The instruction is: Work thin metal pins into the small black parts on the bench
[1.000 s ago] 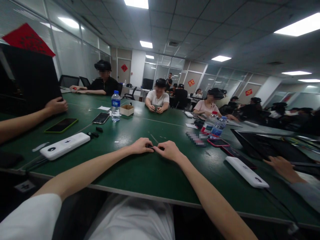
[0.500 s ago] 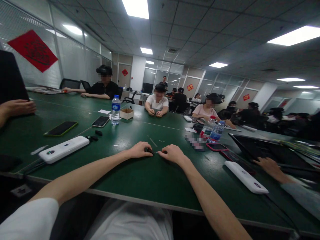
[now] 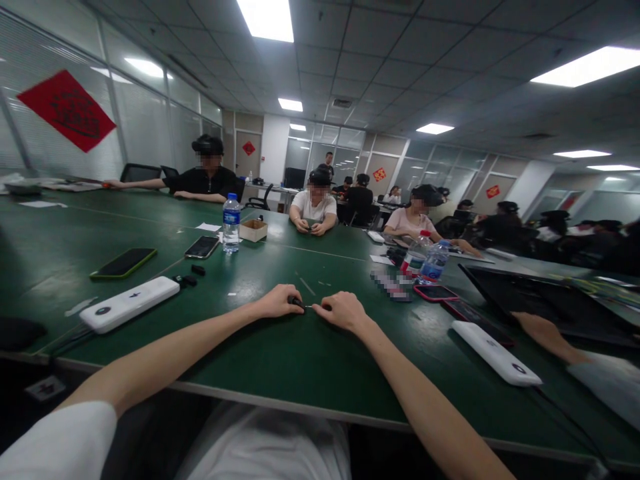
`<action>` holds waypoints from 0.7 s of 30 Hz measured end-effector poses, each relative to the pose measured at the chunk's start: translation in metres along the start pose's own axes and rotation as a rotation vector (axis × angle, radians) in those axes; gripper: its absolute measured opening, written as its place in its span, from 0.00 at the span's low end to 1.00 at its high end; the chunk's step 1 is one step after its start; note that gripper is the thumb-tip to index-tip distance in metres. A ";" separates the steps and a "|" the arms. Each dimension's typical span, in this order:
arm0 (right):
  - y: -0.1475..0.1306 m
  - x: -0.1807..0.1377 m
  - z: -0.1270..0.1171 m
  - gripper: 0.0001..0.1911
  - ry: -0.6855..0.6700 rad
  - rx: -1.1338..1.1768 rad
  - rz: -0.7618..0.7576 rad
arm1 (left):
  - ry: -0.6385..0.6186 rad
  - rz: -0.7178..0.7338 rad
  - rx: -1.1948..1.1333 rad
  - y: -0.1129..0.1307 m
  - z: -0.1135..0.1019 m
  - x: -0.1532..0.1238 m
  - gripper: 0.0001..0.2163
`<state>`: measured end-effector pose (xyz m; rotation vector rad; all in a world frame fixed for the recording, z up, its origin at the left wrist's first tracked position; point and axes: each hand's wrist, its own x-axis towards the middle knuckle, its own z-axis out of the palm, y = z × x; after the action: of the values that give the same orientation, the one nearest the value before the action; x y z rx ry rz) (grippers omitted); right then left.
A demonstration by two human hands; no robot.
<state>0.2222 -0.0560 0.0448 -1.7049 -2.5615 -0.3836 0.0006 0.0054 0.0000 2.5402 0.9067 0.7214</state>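
Observation:
Both of my hands rest on the green table [image 3: 280, 353] in front of me, a few centimetres apart. My left hand [image 3: 278, 301] is closed in a pinch on a small black part [image 3: 297, 303]. My right hand [image 3: 342, 311] is also pinched, its fingertips at a thin pale pin or wire [image 3: 311, 307] that runs between the two hands. What the small pieces are is too small to tell.
A white power bank [image 3: 129, 303] and two phones [image 3: 123, 262] lie at the left, a water bottle [image 3: 231, 223] and cardboard box [image 3: 253, 230] beyond. Another white power bank [image 3: 497, 353], bottles [image 3: 429, 261] and a neighbour's hand [image 3: 543, 331] are at the right. Several people sit around the table.
My hands have drawn slightly apart, showing the thin piece between them. The arm and dark panel at the far left have left the view.

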 end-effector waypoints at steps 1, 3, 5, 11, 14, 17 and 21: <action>0.001 0.000 0.001 0.31 0.006 0.027 -0.005 | -0.007 -0.002 0.005 0.000 0.000 0.000 0.14; 0.002 0.002 0.002 0.31 0.029 0.111 -0.011 | -0.017 0.000 0.010 0.000 -0.001 0.001 0.14; 0.003 0.003 0.001 0.32 0.068 0.199 -0.013 | -0.024 0.004 0.015 0.001 -0.001 0.002 0.15; 0.009 0.004 -0.004 0.30 0.017 0.155 -0.047 | -0.040 0.017 0.042 0.004 -0.002 0.003 0.15; 0.011 0.004 -0.003 0.31 -0.046 0.083 -0.052 | -0.040 0.021 0.037 0.005 -0.003 0.002 0.15; 0.009 0.003 -0.002 0.31 -0.062 0.046 -0.037 | -0.034 0.016 0.036 0.007 -0.002 0.002 0.15; 0.007 0.002 -0.002 0.30 -0.051 0.036 -0.032 | -0.015 0.009 0.035 0.006 -0.002 0.001 0.15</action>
<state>0.2273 -0.0520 0.0482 -1.6858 -2.6174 -0.2973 0.0029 0.0016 0.0042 2.5788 0.9111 0.6945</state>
